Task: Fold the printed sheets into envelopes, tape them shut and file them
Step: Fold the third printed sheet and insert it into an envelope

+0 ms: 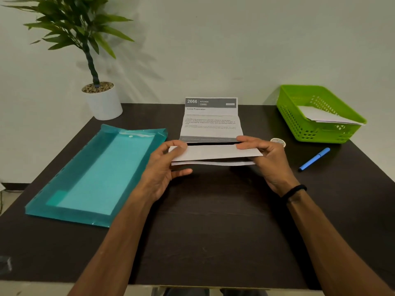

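Desk: dark brown tabletop [213, 221], pushed up against a pale wall.
Sheet: printed sheet [210, 121] mid-desk, header "2666 KITCHEN", title "Cereal Preparation". Near part turned up toward the camera as a white flap, far part sloping up and away with a crease across it.
Left hand: left hand [164, 167] pinching the flap's left end, thumb on top, fingers curled underneath.
Right hand: right hand [267, 159] pinching the flap's right end the same way. Black band on that wrist.
Flap: held just off the desk between both hands, with a second paper edge peeking out just below it.
Folder: teal plastic folder [96, 176] lying flat on the left, snap button at the far end.
Basket: green basket [320, 116] at the far right, white folded paper inside.
Tape: small tape roll [278, 142] just past the right hand, partly hidden.
Pen: blue pen [314, 159] on the desk, right of the hands, near the basket.
Plant: potted plant [102, 99] in a white pot at the far left corner.
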Demonstrator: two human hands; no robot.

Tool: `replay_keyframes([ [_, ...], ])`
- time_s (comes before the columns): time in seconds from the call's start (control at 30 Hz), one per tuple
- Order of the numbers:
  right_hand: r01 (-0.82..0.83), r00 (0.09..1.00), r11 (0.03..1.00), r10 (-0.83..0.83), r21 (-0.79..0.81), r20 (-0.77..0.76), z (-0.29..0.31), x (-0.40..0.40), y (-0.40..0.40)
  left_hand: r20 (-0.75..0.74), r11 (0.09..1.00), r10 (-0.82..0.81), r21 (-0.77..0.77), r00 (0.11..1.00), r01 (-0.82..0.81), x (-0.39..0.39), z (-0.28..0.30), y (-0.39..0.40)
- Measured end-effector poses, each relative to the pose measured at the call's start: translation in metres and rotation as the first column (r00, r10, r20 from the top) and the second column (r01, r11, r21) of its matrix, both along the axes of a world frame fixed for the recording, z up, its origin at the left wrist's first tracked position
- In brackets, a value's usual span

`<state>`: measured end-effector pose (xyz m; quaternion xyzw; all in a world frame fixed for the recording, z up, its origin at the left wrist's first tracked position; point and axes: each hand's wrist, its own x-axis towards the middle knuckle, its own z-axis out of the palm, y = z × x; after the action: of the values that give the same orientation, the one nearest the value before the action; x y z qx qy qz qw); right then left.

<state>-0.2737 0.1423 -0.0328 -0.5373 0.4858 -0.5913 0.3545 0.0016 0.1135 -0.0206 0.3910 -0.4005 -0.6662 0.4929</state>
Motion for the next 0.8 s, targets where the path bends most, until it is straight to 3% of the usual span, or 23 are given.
replay_keyframes([
  [0.07, 0.023, 0.997, 0.999, -0.026, 0.034, 0.073, 0.002, 0.001, -0.001, 0.005, 1.0, 0.01, -0.014, 1.0, -0.01, -0.002, -0.003, -0.001],
  [0.2, -0.034, 0.917, 0.99, -0.024, 0.139, 0.399, 0.016, 0.002, 0.005, 0.044, 0.998, 0.015, -0.054, 0.999, -0.013, -0.002, -0.005, -0.002],
  [0.3, -0.067, 0.896, 0.989, 0.001, 0.134, 0.445, 0.019, -0.003, 0.01, 0.085, 0.993, 0.032, -0.117, 0.996, -0.022, -0.001, -0.008, -0.002],
  [0.47, 0.034, 0.997, 0.995, -0.04, 0.094, 0.061, 0.009, -0.002, 0.008, 0.236, 0.948, 0.173, -0.302, 0.956, -0.097, -0.006, -0.006, 0.005],
  [0.53, 0.012, 1.0, 0.998, -0.011, 0.054, -0.02, 0.009, -0.003, 0.009, 0.363, 0.875, 0.307, -0.471, 0.88, -0.111, -0.009, -0.002, 0.011],
  [0.63, 0.04, 0.979, 0.999, -0.046, -0.035, -0.199, 0.011, -0.003, 0.01, 0.436, 0.712, 0.505, -0.698, 0.744, -0.074, -0.008, -0.001, 0.014],
  [0.73, 0.086, 0.93, 0.99, -0.119, -0.111, -0.348, 0.011, 0.004, 0.01, 0.489, 0.6, 0.625, -0.8, 0.608, 0.027, -0.008, -0.006, 0.012],
  [0.8, 0.098, 0.899, 0.984, -0.153, -0.151, -0.411, 0.011, 0.011, 0.012, 0.499, 0.565, 0.653, -0.822, 0.57, 0.073, -0.008, -0.007, 0.011],
])
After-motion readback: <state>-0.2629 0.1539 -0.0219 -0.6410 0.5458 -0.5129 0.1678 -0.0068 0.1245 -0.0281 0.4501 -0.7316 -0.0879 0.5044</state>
